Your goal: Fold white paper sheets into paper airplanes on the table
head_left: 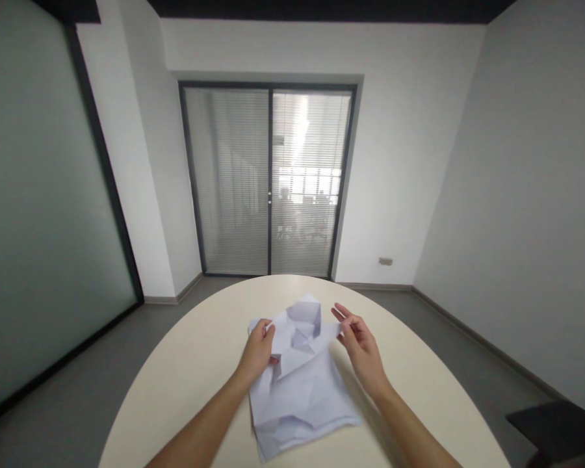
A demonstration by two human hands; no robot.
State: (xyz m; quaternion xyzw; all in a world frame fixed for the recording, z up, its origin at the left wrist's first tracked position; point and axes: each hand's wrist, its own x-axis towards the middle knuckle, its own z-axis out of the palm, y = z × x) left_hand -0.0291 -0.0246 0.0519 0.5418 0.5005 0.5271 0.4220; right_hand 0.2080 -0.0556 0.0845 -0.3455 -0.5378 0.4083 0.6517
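Note:
A creased, partly folded sheet of white paper point(297, 335) is held up between both hands, with a raised pocket-like fold in its middle. My left hand point(260, 348) grips its left side, thumb on top and fingers underneath. At the right, my right hand point(363, 348) pinches a pointed corner between thumb and index finger, the other fingers spread. Below it, more crumpled white paper point(307, 396) lies on the table, its near edge bent up. How many sheets there are I cannot tell.
The round cream table point(190, 364) stands in front of me. Beyond it is a glass door with blinds point(229, 195). A frosted glass panel point(43, 195) is at the left, and part of a dark chair point(560, 422) shows at the lower right.

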